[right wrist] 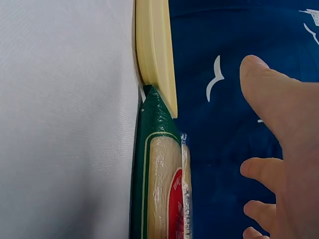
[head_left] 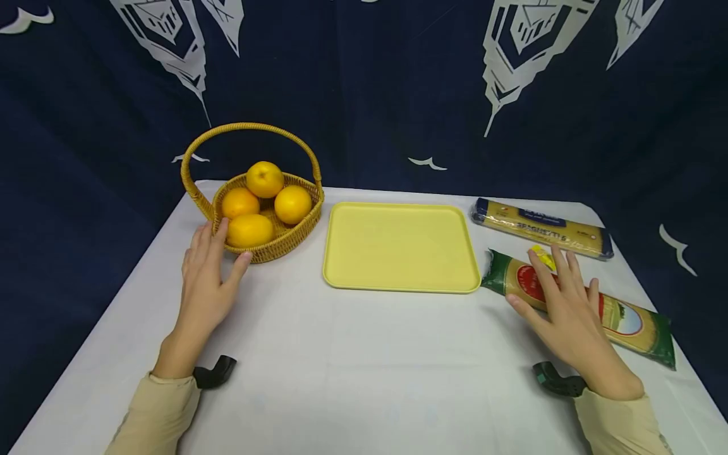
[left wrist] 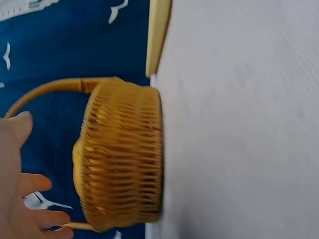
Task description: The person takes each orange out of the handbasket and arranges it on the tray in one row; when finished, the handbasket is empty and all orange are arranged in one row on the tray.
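Observation:
My left hand (head_left: 206,278) is at the near left side of a wicker basket (head_left: 291,241), its fingers extended and nothing held. Inside the basket are several fruits: a lemon (head_left: 250,231) in front and orange-yellow round ones such as an orange (head_left: 292,204). In the left wrist view the hand (left wrist: 32,199) hangs beside the basket wall (left wrist: 124,159), apart from it at the thumb. My right hand (head_left: 565,316), fingers spread, hovers over a green-ended spaghetti pack (head_left: 631,322) and hides part of it. The right wrist view shows a gap between the hand (right wrist: 279,149) and the pack (right wrist: 162,164).
A flat yellow tray (head_left: 400,248) lies mid-table, its right corner close to the green-ended pack. Behind that pack lies a blue-ended spaghetti pack (head_left: 540,227). A small bright yellow item (head_left: 544,256), partly hidden, sits between the packs. A dark patterned cloth (head_left: 364,95) hangs behind the table.

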Motion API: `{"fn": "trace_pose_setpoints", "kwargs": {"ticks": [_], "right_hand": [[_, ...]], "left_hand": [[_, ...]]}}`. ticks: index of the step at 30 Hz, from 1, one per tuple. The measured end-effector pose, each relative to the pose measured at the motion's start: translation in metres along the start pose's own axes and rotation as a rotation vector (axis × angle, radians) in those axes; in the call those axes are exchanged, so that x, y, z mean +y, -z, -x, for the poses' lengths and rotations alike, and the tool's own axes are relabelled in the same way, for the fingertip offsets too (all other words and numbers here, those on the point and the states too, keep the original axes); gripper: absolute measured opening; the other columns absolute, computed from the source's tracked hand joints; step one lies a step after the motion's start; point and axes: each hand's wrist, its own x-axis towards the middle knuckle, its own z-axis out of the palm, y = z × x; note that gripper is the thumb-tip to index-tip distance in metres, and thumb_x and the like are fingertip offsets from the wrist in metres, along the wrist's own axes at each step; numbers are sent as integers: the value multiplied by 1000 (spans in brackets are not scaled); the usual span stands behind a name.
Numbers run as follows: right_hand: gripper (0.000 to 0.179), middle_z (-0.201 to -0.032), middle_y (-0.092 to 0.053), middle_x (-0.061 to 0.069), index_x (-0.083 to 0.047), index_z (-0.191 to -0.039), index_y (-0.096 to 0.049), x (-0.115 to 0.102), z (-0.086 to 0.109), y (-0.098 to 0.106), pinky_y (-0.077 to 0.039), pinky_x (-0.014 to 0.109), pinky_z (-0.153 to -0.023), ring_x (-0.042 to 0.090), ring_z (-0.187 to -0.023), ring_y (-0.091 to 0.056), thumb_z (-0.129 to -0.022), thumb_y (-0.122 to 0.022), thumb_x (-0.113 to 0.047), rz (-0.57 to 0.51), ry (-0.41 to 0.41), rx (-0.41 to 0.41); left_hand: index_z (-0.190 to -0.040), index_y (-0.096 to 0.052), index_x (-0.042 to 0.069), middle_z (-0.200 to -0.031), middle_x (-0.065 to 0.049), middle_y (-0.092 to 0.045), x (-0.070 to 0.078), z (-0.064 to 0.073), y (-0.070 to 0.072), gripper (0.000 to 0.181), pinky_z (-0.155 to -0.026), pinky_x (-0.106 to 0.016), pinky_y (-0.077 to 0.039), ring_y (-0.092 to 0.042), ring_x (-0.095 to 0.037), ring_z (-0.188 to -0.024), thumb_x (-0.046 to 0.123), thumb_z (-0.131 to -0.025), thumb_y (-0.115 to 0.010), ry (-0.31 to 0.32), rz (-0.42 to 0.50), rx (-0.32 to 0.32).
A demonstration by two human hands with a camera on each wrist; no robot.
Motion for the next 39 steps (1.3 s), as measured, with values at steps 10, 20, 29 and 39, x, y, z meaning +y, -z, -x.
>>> {"fn": "trace_pose_setpoints", "kwargs": {"ticks": [10, 20, 29, 39], "right_hand": [[93, -178, 3, 15, -17, -169, -22, -3, -2, 1, 17, 82, -115, 45, -162, 10, -97, -71, -50, -26, 12, -4], [93, -178, 3, 17, -17, -170, -21, -4, -2, 0, 14, 83, -116, 45, -162, 10, -98, -69, -51, -17, 7, -12], [92, -177, 0, 20, -12, -169, -20, -4, -1, -8, 10, 86, -115, 47, -162, 6, -100, -69, -48, -50, 31, -18], [86, -176, -5, 23, -10, -167, -27, -11, -2, -17, 9, 86, -115, 47, -162, 3, -101, -69, -45, -80, 54, -27]], "left_hand": [[-170, -19, 15, -175, -15, -22, -18, -6, -4, 70, -130, -64, -14, -18, -39, -162, 44, -112, -45, 169, 158, 47], [-171, -12, 18, -177, -7, -16, -39, -32, -7, 70, -134, -51, -13, -12, -27, -164, 53, -113, -29, 415, 386, -8], [-170, -18, 16, -177, -3, -18, -64, -60, -20, 58, -135, -34, -10, -15, -14, -162, 33, -116, -33, 403, 931, 22], [-170, -18, 19, -176, 0, -16, -76, -68, -31, 58, -133, -25, -11, -14, -10, -161, 18, -115, -34, 339, 1052, 36]]}}
